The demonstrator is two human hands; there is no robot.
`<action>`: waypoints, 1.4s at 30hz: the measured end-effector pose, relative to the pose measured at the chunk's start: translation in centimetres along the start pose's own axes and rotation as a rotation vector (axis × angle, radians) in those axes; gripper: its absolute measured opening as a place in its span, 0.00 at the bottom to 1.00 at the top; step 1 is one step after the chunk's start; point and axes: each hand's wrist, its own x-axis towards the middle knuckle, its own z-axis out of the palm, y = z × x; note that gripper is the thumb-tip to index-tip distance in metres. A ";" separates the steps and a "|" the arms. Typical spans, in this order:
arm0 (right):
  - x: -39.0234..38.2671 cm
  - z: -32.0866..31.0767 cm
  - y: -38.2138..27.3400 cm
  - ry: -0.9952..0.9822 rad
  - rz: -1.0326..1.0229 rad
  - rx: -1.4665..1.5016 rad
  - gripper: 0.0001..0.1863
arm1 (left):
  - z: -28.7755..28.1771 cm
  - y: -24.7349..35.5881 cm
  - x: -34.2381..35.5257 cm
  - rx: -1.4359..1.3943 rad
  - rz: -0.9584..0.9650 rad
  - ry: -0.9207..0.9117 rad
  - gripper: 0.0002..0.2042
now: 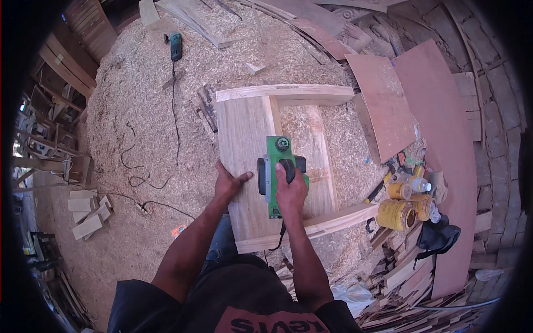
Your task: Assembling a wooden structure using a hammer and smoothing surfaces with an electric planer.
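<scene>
A green electric hand planer (273, 191) with black fittings is over the wide board of a wooden frame (239, 130). My right hand (291, 194) is wrapped round its black rear handle, and its cord hangs down by my right wrist. At the board's left edge, my left hand (230, 183) rests with its thumb stretched over the top face and its fingers along the side. The frame has a long rail (288, 91) at the far end and another rail (322, 222) at the near end. Whether the planer's sole touches the wood cannot be seen.
Wood shavings cover the ground. An angle grinder (175, 47) lies far left with its cord trailing. Yellow containers (395, 215) and a black bag (438, 236) are at the right, near reddish panels (383, 102). Offcuts (89, 213) lie left; scrap wood (405, 272) piles lower right.
</scene>
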 end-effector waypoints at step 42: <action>-18.4 -3.3 5.1 0.069 0.041 -0.146 0.22 | -1.0 4.1 10.9 -0.071 -0.046 -0.110 0.38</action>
